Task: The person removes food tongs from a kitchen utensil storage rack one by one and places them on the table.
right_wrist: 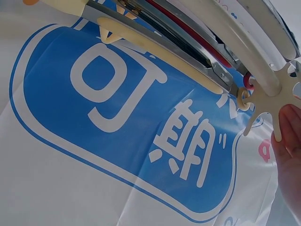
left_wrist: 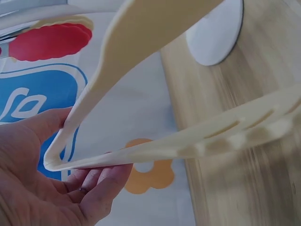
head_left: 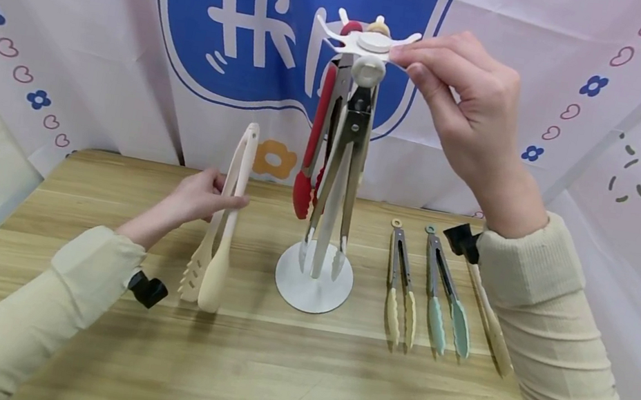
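Note:
My left hand (head_left: 198, 196) grips a pair of cream plastic tongs (left_wrist: 84, 101) near the hinge, thumb against one arm and fingers against the other. Their slotted and spoon-like ends point down over the table. With thumb and fingertips, my right hand (head_left: 470, 91) pinches one hook arm at the top of a white hanging rack (head_left: 374, 42). From the rack's hooks hang red tongs (head_left: 319, 119), white-tipped metal tongs (head_left: 355, 129) at the front, and yellow-handled tongs (right_wrist: 164, 59) behind. The rack's round base (head_left: 311, 300) stands on the table.
On the wooden table (head_left: 268, 373), right of the rack, lie yellow-tipped tongs (head_left: 400, 261) and mint tongs (head_left: 445, 290). Beside them a long beige utensil (head_left: 492, 325) is partly hidden by my right sleeve. A printed cloth backdrop (head_left: 247, 27) hangs close behind the rack.

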A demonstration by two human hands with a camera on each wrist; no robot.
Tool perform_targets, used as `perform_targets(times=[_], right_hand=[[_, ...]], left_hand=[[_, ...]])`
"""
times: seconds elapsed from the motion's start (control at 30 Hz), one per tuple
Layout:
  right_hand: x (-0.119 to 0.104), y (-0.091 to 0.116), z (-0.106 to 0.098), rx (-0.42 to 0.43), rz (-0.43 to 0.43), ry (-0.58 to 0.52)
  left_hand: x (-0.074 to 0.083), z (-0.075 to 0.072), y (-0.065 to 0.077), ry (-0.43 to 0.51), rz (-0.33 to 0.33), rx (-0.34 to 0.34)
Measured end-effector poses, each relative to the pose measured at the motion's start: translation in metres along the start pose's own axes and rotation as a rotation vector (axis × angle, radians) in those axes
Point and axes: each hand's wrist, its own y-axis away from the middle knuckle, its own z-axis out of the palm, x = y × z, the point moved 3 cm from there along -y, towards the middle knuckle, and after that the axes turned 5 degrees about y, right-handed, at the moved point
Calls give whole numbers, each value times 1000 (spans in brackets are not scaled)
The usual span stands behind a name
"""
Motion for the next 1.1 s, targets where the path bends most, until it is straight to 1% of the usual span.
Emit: perform_targets(times=[0.17, 0.3, 0.5, 0.7, 0.87, 1.0, 1.1], right_hand=[[0, 0, 0, 2, -1, 0], [0, 0, 0, 2, 7, -6], [0, 1, 0, -1, 12, -2], [0, 1, 0, -2, 13, 0], [0, 1, -1, -4, 20, -2], [0, 1, -1, -10, 28, 4], [0, 1, -1, -9, 27, 4]], left_hand=[[-6, 3, -6, -53, -30, -14], [-10, 6, -9, -75, -64, -34], [-15, 11, -11, -79, -93, -82], [-25, 19, -15, -98, -115, -114], [-34, 26, -17, -106, -111, -132], [-37, 30, -16, -100, -101, -133], [-39, 33, -15, -111, -106, -138]])
